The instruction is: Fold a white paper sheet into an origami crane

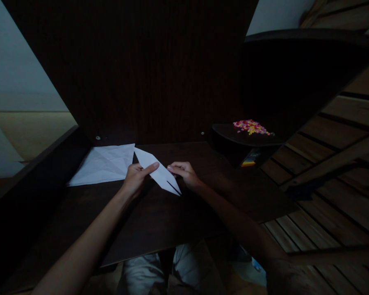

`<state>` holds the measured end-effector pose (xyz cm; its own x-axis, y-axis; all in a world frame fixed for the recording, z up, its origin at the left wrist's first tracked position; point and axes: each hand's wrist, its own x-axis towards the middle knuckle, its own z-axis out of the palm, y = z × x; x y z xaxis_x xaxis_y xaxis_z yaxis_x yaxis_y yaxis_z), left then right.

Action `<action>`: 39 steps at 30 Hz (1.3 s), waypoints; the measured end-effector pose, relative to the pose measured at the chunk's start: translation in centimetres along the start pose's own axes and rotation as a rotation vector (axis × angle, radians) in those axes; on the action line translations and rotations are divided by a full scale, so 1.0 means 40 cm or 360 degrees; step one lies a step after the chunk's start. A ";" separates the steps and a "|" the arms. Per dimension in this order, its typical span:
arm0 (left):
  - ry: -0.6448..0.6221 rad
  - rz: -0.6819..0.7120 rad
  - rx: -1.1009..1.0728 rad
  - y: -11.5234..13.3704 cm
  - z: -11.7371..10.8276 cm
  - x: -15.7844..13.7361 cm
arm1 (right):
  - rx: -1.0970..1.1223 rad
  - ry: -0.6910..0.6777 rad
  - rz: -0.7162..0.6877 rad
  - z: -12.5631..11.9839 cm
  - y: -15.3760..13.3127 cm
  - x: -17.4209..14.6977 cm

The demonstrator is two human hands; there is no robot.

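Observation:
A piece of white folded paper (161,175) is held above the dark desk, long and pointed at both ends, with a slit running up from its lower right tip. My left hand (135,177) grips its left side, thumb laid flat across the top face. At the paper's right edge, my right hand (185,173) pinches with thumb and forefinger; its other fingers are curled and partly hidden. White sheets of paper (103,164) with crease lines lie on the desk just left of my left hand.
The dark wooden desk (147,221) has a raised side panel (46,176) on the left and a tall back panel. A small corner shelf (227,133) at the right bears a pile of pink, red and yellow bits (251,126). Wooden slats (341,196) run along the far right.

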<state>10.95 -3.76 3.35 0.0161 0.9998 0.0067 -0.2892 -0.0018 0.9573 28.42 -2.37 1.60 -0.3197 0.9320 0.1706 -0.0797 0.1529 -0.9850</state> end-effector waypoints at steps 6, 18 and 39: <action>-0.0296 0.0002 0.0352 -0.016 0.008 -0.010 | -0.0157 -0.0341 0.0074 0.017 -0.001 -0.013; -0.0261 0.0067 0.0496 -0.016 0.013 -0.006 | -0.0161 -0.0127 -0.0011 0.025 0.000 -0.011; -0.0395 0.0299 0.0569 -0.013 0.000 -0.001 | 0.0087 0.0186 -0.0111 0.024 0.011 0.005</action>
<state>11.09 -3.81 2.83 0.2360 0.9473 0.2167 0.0382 -0.2318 0.9720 27.42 -2.45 1.22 -0.2000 0.9521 0.2314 -0.1504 0.2036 -0.9674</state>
